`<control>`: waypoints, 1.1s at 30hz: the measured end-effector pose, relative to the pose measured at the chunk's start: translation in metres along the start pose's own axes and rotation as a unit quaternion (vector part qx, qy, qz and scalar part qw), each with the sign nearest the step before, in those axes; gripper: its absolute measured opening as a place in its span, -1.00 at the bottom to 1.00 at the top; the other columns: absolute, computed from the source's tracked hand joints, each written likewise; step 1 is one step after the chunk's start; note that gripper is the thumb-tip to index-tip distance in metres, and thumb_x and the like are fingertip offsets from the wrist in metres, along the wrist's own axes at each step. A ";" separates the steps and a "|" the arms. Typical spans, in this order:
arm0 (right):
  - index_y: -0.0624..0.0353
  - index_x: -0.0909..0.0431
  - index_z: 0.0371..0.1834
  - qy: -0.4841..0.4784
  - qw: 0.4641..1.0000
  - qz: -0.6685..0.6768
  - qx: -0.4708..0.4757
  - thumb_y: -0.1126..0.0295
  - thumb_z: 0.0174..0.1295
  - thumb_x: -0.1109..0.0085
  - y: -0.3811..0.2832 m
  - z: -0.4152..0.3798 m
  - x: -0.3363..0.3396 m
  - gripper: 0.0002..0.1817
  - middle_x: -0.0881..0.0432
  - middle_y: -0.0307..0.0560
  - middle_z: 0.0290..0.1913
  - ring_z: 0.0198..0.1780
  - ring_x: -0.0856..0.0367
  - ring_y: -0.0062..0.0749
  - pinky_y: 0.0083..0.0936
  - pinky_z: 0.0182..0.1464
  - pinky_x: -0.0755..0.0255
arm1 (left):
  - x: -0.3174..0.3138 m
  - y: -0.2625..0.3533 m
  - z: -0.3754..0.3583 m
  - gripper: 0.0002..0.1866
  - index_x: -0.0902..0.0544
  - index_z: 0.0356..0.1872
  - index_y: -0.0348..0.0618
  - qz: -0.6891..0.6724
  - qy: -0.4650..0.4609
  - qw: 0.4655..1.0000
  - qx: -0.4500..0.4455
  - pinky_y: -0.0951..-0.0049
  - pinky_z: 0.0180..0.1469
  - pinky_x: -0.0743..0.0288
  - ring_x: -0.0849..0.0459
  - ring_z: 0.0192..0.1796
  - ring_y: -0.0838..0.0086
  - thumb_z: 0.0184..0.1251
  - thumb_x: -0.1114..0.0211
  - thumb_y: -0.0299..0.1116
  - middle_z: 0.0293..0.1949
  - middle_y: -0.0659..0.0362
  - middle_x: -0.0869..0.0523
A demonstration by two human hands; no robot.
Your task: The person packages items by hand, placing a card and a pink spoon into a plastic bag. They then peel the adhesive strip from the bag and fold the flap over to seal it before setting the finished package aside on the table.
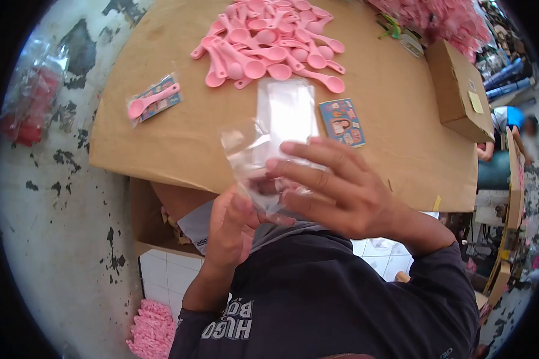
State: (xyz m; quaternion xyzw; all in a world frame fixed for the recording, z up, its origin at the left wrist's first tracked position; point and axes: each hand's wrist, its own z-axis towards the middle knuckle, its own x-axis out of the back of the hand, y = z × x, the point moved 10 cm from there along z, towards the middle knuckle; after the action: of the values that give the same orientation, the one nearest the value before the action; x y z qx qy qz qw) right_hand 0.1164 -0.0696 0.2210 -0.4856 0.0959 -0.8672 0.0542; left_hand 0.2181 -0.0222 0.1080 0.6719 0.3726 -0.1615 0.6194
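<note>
One clear bag [241,147], pinched in your left hand [229,227], stretches forward of it beside your loosely spread right hand [348,194], where a light hold by the edge should best prevent creases.

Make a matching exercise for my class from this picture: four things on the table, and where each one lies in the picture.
Things
1. Loose pink spoons
2. Single pink spoon
3. Blue printed card
4. Brown box

Places
A. Close beside the clear bags, on their right
B. Toward the left edge of the table
C. Near the table's right edge
D. Heaped at the top of the picture, toward the middle

Pairs: 1-D, 2-B, 3-A, 4-C
</note>
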 end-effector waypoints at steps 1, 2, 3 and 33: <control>0.17 -0.67 -0.26 0.000 1.000 -0.007 -0.009 0.40 0.13 -0.43 0.001 -0.005 0.002 -0.83 -0.66 0.01 0.26 0.33 -0.60 -0.01 -0.09 0.32 -0.50 | -0.003 -0.003 0.004 -0.44 -0.59 0.17 -0.43 -0.001 -0.008 1.000 0.008 0.37 -0.10 -0.71 -0.76 -0.01 0.29 0.62 -0.15 0.00 -0.06 -0.07 -0.76; 0.18 -0.67 -0.24 0.007 1.000 0.013 -0.017 0.36 0.13 -0.44 0.003 -0.010 0.005 -0.80 -0.67 0.00 0.26 0.32 -0.61 -0.03 -0.09 0.30 -0.51 | -0.006 -0.003 0.009 -0.52 -0.60 0.15 -0.41 0.055 -0.024 0.998 0.012 0.37 -0.11 -0.71 -0.77 -0.04 0.32 0.63 -0.16 -0.09 -0.09 -0.04 -0.76; 0.18 -0.67 -0.22 0.014 0.999 0.034 -0.023 0.33 0.13 -0.45 0.005 -0.015 0.007 -0.77 -0.67 -0.01 0.25 0.31 -0.62 -0.04 -0.10 0.29 -0.51 | -0.006 -0.003 0.012 -0.60 -0.60 0.12 -0.38 0.111 -0.040 0.993 0.014 0.38 -0.12 -0.71 -0.77 -0.06 0.35 0.63 -0.17 -0.17 -0.12 -0.01 -0.76; 0.29 -0.62 0.05 0.238 0.733 0.430 -0.469 0.43 0.43 -0.31 0.104 -0.108 -0.026 -0.78 -0.71 -0.26 -0.23 -0.29 -0.57 -0.75 -0.70 -0.24 -0.45 | -0.022 0.028 0.071 -0.70 -0.50 0.19 -0.30 0.065 -0.008 0.989 -0.130 0.30 0.13 -0.70 -0.75 0.18 0.11 0.58 -0.24 -0.39 0.14 -0.19 -0.72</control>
State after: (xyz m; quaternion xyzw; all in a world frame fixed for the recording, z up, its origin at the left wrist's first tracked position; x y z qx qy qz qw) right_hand 0.0377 -0.1541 0.1213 -0.1339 0.6994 -0.6831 0.1623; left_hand 0.2406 -0.0952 0.1301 0.6073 0.3412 -0.0760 0.7135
